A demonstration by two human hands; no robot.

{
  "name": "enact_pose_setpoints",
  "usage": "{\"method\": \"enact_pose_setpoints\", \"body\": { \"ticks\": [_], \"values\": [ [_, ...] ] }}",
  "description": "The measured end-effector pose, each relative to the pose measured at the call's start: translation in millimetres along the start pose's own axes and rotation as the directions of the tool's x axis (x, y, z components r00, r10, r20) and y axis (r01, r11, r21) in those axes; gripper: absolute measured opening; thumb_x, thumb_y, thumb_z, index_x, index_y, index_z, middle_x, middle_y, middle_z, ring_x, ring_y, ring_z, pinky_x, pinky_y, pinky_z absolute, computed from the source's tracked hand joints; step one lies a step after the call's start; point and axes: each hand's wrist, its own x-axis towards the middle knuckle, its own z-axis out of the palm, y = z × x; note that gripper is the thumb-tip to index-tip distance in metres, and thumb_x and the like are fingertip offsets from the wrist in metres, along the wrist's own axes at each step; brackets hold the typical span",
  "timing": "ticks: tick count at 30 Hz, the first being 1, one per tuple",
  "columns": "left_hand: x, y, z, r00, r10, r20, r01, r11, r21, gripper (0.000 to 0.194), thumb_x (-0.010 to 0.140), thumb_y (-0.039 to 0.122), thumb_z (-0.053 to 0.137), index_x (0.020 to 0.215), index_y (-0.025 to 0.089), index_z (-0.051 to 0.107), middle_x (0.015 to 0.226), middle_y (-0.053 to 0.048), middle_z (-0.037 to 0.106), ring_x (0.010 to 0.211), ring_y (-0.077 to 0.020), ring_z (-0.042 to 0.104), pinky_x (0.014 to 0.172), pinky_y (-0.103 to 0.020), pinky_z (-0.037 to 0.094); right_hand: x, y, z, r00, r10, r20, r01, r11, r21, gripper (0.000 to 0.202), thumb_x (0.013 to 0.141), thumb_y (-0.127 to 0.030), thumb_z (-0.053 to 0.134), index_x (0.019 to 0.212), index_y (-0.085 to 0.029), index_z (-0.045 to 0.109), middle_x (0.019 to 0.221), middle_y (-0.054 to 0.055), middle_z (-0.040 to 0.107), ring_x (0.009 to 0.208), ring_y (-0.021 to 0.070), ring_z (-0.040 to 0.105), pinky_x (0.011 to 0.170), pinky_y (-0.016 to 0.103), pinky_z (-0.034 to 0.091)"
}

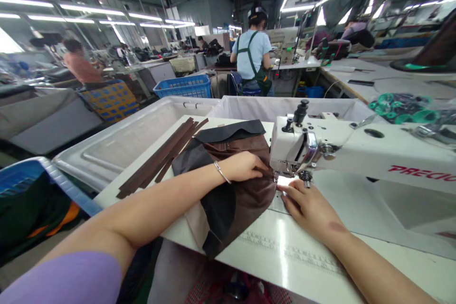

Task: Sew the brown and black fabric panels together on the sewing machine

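Observation:
A brown and black fabric piece lies bunched on the sewing machine table, its right edge at the presser foot. My left hand is on top of it, fingers bent down and closed on a fold just left of the needle. On the other side, my right hand rests on the machine bed with fingers stretched and apart, the fingertips at the fabric's edge by the needle plate. The white sewing machine stands over this spot, and its lamp lights the needle area. The left fingertips are partly hidden.
Brown strips lie left of the fabric. Behind the table is a large white bin; a blue basket stands at left. Green-and-black spools sit at right. A co-worker sits ahead, back turned. A ruler scale runs along the front.

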Motion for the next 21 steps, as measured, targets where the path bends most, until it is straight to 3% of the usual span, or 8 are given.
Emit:
{"method": "enact_pose_setpoints", "body": {
  "ticks": [2,4,8,11,14,16,18,21],
  "values": [
    [-8,-28,-25.3,0.981,-0.195,-0.016,0.196,0.978,0.077,0.029,0.093,0.028,0.052,0.118,0.018,0.06,0.12,-0.007,0.063,0.11,-0.0181,0.059,0.097,-0.03,0.045,1,2,0,1.0,-0.017,-0.007,0.017,1.0,-0.001,0.034,0.093,-0.027,0.042,0.12,-0.019,0.06,0.103,0.012,0.061,0.092,0.0256,0.058,0.081,0.043,0.047],
    [-23,-56,-44.4,0.923,-0.383,-0.022,0.382,0.912,0.147,0.033,0.093,0.03,0.052,0.122,0.014,0.055,0.123,-0.012,0.058,0.111,-0.0219,0.057,0.096,-0.04,0.046,2,-1,-5,0.999,-0.041,-0.007,0.041,0.999,0.001,0.034,0.092,-0.025,0.041,0.12,-0.018,0.06,0.103,0.012,0.062,0.094,0.0255,0.059,0.083,0.044,0.048],
    [-65,-84,-49.5,0.781,-0.624,0.038,0.597,0.763,0.247,0.034,0.091,0.034,0.056,0.118,0.015,0.054,0.117,-0.009,0.057,0.102,-0.0207,0.059,0.086,-0.042,0.052,-8,-34,-23,0.988,-0.151,0.014,0.151,0.988,0.02,0.046,0.083,-0.015,0.044,0.129,-0.019,0.054,0.126,0.012,0.056,0.115,0.0245,0.052,0.097,0.042,0.044],
    [-94,-77,-33.6,0.717,-0.694,0.063,0.658,0.705,0.264,0.033,0.091,0.034,0.056,0.117,0.014,0.055,0.117,-0.009,0.057,0.102,-0.0206,0.059,0.087,-0.041,0.052,-25,-79,-22,0.932,-0.349,0.1,0.343,0.937,0.073,0.072,0.074,-0.019,0.053,0.144,-0.015,0.035,0.146,0.011,0.039,0.132,0.0253,0.038,0.106,0.041,0.039],
    [-119,-59,-23.4,0.698,-0.71,0.098,0.682,0.7,0.213,0.03,0.092,0.035,0.055,0.112,0.013,0.057,0.113,-0.009,0.059,0.102,-0.0202,0.059,0.088,-0.042,0.05,-39,-115,-2,0.87,-0.489,0.066,0.489,0.872,0.028,0.073,0.077,-0.021,0.055,0.145,-0.012,0.031,0.141,0.013,0.046,0.127,0.0273,0.045,0.104,0.044,0.041],
    [-136,-47,-27.7,0.702,-0.698,0.14,0.684,0.716,0.138,0.025,0.089,0.035,0.059,0.101,0.012,0.063,0.103,-0.008,0.064,0.098,-0.0202,0.061,0.089,-0.04,0.049,-46,-124,9,0.884,-0.466,-0.035,0.466,0.885,-0.005,0.06,0.082,-0.017,0.052,0.141,-0.014,0.04,0.129,0.012,0.058,0.117,0.0271,0.053,0.104,0.048,0.041],
    [-155,-38,-40.8,0.707,-0.68,0.192,0.688,0.725,0.032,0.024,0.084,0.038,0.063,0.086,0.014,0.067,0.089,-0.006,0.068,0.089,-0.02,0.064,0.085,-0.033,0.05,-52,-122,8,0.902,-0.416,-0.117,0.426,0.901,0.079,0.047,0.086,-0.014,0.047,0.132,-0.017,0.05,0.118,0.01,0.064,0.11,0.0246,0.058,0.104,0.049,0.04],
    [-189,-29,-67.6,0.684,-0.695,0.222,0.727,0.674,-0.133,0.039,0.087,0.051,0.051,0.088,0.016,0.068,0.081,-0.004,0.07,0.073,-0.0184,0.066,0.069,-0.027,0.051,-63,-110,-17,0.958,-0.266,-0.108,0.287,0.892,0.349,0.034,0.088,-0.022,0.044,0.118,-0.022,0.06,0.106,0.007,0.068,0.098,0.0219,0.064,0.093,0.039,0.05]
  ]
}}
